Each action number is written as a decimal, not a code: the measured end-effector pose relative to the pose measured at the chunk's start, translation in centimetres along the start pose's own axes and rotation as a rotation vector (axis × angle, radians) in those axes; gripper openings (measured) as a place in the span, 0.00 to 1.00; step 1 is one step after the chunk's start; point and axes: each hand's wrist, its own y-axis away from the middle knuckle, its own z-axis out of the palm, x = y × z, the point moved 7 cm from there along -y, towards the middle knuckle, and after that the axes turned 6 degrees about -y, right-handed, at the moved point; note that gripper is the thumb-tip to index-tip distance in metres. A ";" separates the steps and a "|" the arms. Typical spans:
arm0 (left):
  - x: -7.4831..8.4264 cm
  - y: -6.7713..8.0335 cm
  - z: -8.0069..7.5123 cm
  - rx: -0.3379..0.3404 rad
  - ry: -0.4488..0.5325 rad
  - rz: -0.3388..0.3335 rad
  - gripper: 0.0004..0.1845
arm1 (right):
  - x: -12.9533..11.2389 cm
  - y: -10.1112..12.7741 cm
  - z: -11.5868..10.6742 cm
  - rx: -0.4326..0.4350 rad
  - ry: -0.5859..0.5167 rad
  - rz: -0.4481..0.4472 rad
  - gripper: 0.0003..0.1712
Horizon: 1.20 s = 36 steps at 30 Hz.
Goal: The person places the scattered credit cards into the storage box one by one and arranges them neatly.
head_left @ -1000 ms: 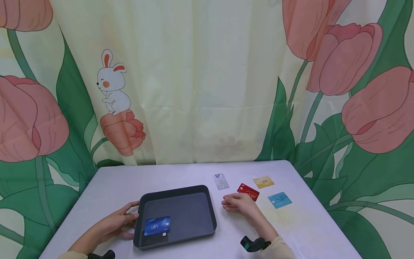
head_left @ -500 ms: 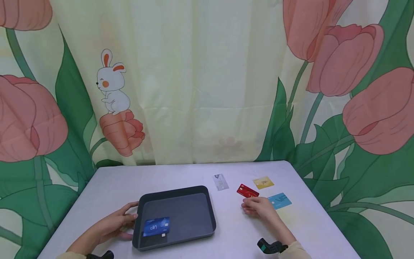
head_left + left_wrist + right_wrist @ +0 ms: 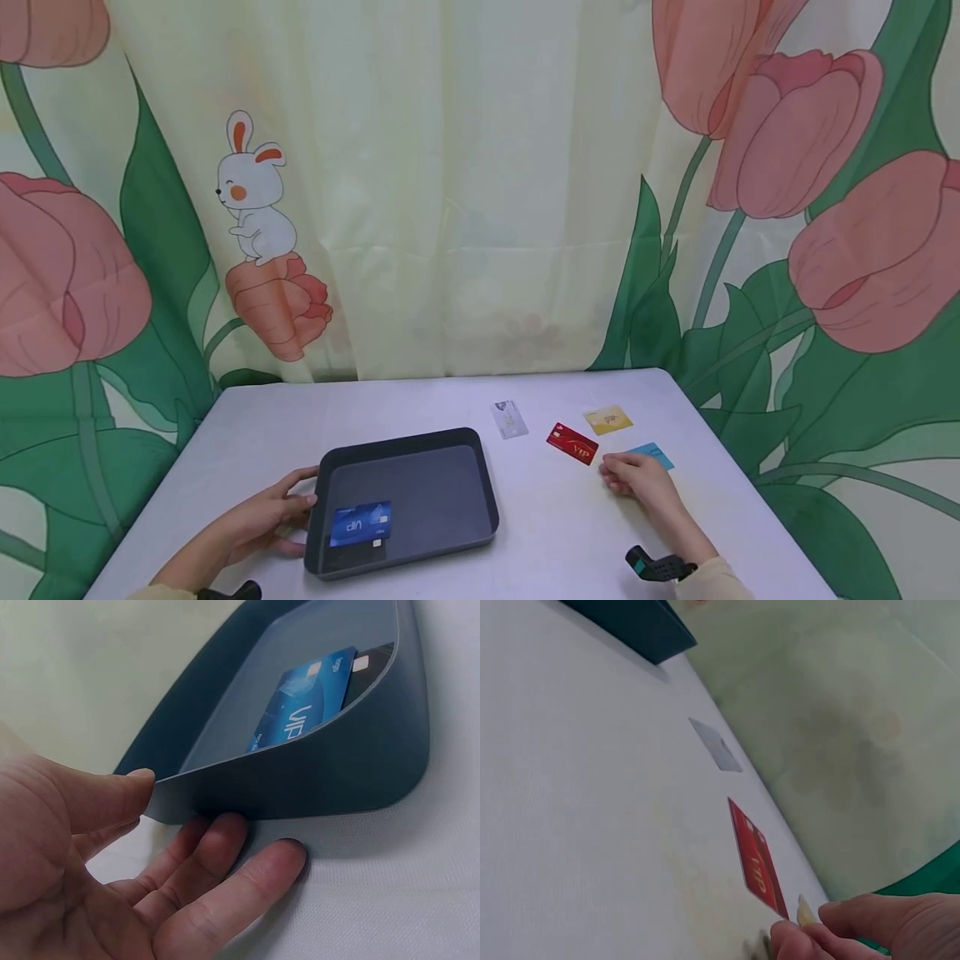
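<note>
The light blue card (image 3: pixel 651 454) lies on the desk (image 3: pixel 570 533) under the fingertips of the right hand (image 3: pixel 636 477); whether the fingers pinch it or only touch it is hard to tell. Just left of that hand is a red card (image 3: pixel 572 443) that says "VIP". The left hand (image 3: pixel 262 521) holds the dark tray (image 3: pixel 408 440) wall, thumb on the rim. Inside lies a blue card (image 3: pixel 361 523), also "VIP".

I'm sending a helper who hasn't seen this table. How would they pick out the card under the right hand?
Start at the dark tray on the white table; four cards lie to its right. The light blue card is the nearest of them, half covered by the right hand. Its neighbours are red, yellow and white.
</note>
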 end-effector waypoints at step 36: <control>0.0 0.1 0.0 0.002 0.000 0.005 0.34 | 2.4 -1.7 -9.5 0.325 0.139 -0.088 0.29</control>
